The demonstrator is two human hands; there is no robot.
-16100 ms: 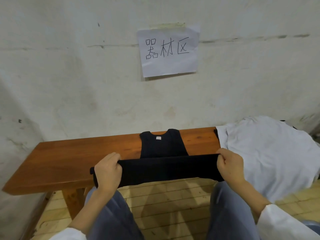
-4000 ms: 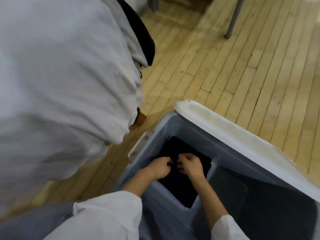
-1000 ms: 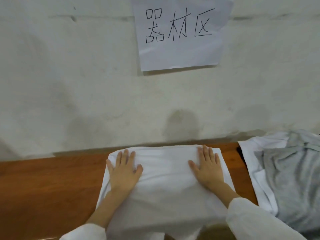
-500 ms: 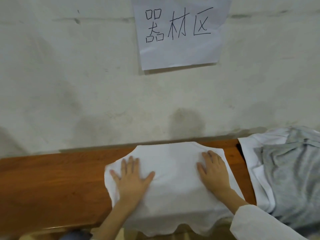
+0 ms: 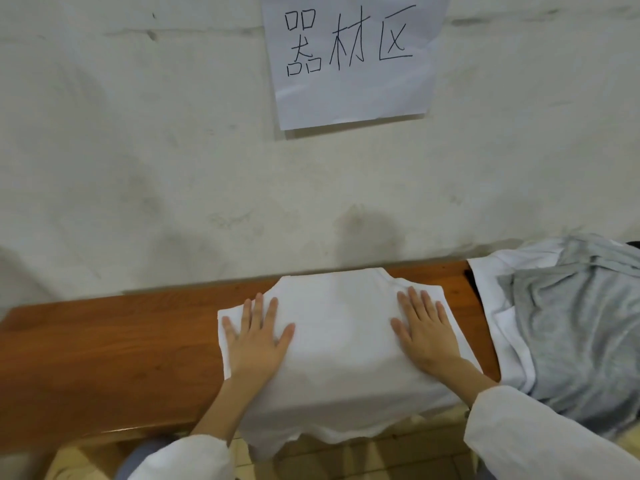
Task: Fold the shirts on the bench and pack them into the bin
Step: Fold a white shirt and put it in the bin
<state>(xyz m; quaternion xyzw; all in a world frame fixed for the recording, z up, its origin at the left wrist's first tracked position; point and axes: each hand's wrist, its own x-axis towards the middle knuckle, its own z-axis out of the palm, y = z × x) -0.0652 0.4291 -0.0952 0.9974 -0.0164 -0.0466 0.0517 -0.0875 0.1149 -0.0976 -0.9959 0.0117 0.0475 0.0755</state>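
White shirt (image 5: 343, 344) under left hand (image 5: 258, 341) and right hand (image 5: 426, 336), hands flat, unclenched; paper sign (image 5: 349, 95): "器材区"

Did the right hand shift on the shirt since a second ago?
Yes, toward the person. The right hand reached the back edge of the bench; now white shirt shows beyond it.

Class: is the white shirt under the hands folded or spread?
Spread out: the white shirt lies flat across the bench, hem hanging off; left hand and right hand press it.
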